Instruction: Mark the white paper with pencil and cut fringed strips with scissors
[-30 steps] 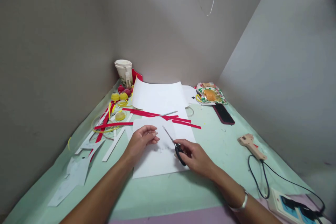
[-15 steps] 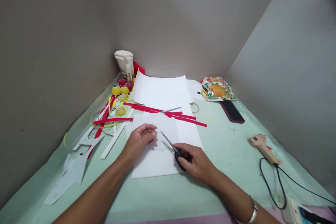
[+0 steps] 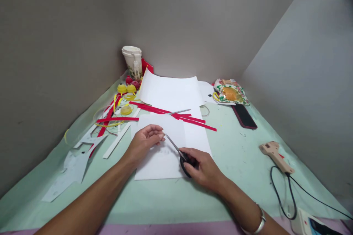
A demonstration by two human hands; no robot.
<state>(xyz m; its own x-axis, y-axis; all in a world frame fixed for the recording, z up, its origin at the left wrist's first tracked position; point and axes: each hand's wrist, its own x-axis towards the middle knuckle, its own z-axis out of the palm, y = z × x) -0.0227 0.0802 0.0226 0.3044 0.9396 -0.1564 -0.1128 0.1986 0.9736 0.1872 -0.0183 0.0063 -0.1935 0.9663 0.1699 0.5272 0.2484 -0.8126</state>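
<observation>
My right hand (image 3: 200,165) grips the black handles of a pair of scissors (image 3: 173,145), whose blades look closed and point up and left. The blade tips reach the fingertips of my left hand (image 3: 147,139). My left thumb and fingers are pinched together above the paper; whatever is between them is too small to name. Beneath both hands lie sheets of white paper (image 3: 162,165). Beyond them, several red strips (image 3: 154,108) and a pencil (image 3: 179,111) lie across the paper.
On the left are yellow dome-shaped pieces (image 3: 126,110), white cut-offs (image 3: 64,176) and a white cup (image 3: 132,60). A phone (image 3: 245,116), a patterned packet (image 3: 231,93), a glue gun (image 3: 277,156) with its cable and a power strip (image 3: 303,222) are on the right.
The scissors in my right hand have moved left and slightly up, bringing their tips to my left fingertips. My left hand stays pinched. The whole view has shifted slightly.
</observation>
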